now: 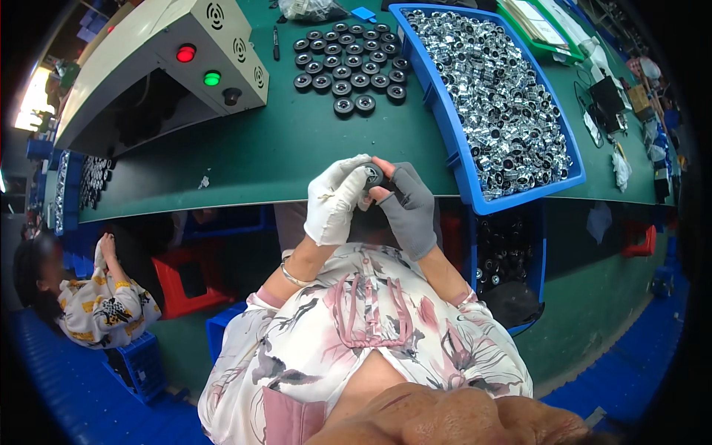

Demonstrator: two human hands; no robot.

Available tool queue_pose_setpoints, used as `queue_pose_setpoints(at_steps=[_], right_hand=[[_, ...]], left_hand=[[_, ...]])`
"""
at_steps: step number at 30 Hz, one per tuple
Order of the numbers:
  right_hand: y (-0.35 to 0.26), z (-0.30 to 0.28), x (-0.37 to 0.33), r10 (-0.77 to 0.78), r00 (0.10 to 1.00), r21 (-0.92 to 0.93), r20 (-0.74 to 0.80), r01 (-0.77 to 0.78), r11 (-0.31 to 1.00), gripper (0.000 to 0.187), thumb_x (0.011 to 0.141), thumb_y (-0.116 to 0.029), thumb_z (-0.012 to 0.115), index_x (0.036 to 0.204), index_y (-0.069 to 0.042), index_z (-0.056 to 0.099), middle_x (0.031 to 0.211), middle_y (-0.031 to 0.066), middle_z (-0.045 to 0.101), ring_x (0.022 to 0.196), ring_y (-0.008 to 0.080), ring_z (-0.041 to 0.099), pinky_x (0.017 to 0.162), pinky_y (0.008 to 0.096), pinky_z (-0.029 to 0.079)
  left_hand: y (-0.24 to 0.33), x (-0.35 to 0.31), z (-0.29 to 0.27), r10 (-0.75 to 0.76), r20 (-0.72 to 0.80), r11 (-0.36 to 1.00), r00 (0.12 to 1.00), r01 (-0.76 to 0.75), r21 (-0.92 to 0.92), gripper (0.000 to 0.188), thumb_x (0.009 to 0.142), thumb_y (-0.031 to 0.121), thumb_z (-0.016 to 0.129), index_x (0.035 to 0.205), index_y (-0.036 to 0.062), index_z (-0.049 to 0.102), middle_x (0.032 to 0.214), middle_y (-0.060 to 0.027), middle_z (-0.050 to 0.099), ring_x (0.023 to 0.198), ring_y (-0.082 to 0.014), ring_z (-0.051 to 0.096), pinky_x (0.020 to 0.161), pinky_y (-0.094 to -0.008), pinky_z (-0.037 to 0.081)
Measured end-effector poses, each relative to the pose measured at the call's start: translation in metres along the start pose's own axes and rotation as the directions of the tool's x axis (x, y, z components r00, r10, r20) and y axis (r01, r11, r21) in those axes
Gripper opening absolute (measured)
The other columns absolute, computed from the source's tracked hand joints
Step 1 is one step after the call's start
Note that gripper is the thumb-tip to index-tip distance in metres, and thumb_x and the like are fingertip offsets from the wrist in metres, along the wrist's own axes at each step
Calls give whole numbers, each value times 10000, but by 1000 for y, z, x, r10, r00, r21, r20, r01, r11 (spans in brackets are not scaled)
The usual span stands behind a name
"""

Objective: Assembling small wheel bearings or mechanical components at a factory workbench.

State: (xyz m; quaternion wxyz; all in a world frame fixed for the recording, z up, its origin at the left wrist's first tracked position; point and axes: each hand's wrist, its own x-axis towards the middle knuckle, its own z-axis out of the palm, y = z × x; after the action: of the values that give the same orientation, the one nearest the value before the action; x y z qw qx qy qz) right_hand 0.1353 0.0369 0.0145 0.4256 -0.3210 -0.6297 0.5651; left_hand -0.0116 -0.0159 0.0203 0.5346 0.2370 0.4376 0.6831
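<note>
Over the near edge of the green table, both of my hands meet around a small black toy-like wheel (373, 175) with a lighter hub. My left hand (331, 205), in a white glove, is closed on its left side. On the right side, my right hand (412, 211), in a grey glove with bare fingertips, grips the same wheel between thumb and fingers. Part of the wheel is hidden by the fingers. Beyond my hands, several similar black wheels (341, 73) lie flat in loose rows on the table (297, 152).
A large blue bin (452, 139) full of shiny metal-coloured hubs (504, 104) stands to the right. At left is a pale machine (159, 48) with red and green lights. Under the table edge sits a blue crate (539, 256) of dark parts. Another person (107, 308) sits far left.
</note>
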Motion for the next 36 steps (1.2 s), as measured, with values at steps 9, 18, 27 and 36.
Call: queue_pose_setpoints(at_steps=[9,18,27,36], right_hand=[[0,-2,-3,-170,985,-217,-21,162,963,466,851,0,753,1311,5,676,965,81,620,846,166,596,765,272,488],[-3,7,-2,-269,962,-361,-55,232,903,505,834,45,716,1334,6,650,959,114,598,815,220,593,744,314,497],[8,-11,14,-48,998,-71,30,50,996,501,848,-54,745,1339,-11,658,988,88,618,872,176,609,796,297,500],[-5,-12,11,-139,988,-177,69,150,973,456,821,-172,821,1228,-6,701,977,76,627,872,162,619,769,290,505]], left_hand=[[1,2,4,-67,-32,986,997,71,148,248,961,65,708,1186,-28,664,943,-53,700,665,-64,561,575,-206,456],[-19,4,8,204,-72,889,976,-155,431,257,955,31,708,1199,-32,656,1011,-67,717,774,-70,643,637,-217,534],[-14,4,7,69,-62,997,996,-70,-18,362,1028,92,634,1365,-27,577,1157,-74,662,855,-107,641,682,-233,539],[-15,-2,2,19,16,1000,1000,-18,-22,399,1029,95,631,1414,10,564,1176,-52,662,872,-75,621,678,-203,488]])
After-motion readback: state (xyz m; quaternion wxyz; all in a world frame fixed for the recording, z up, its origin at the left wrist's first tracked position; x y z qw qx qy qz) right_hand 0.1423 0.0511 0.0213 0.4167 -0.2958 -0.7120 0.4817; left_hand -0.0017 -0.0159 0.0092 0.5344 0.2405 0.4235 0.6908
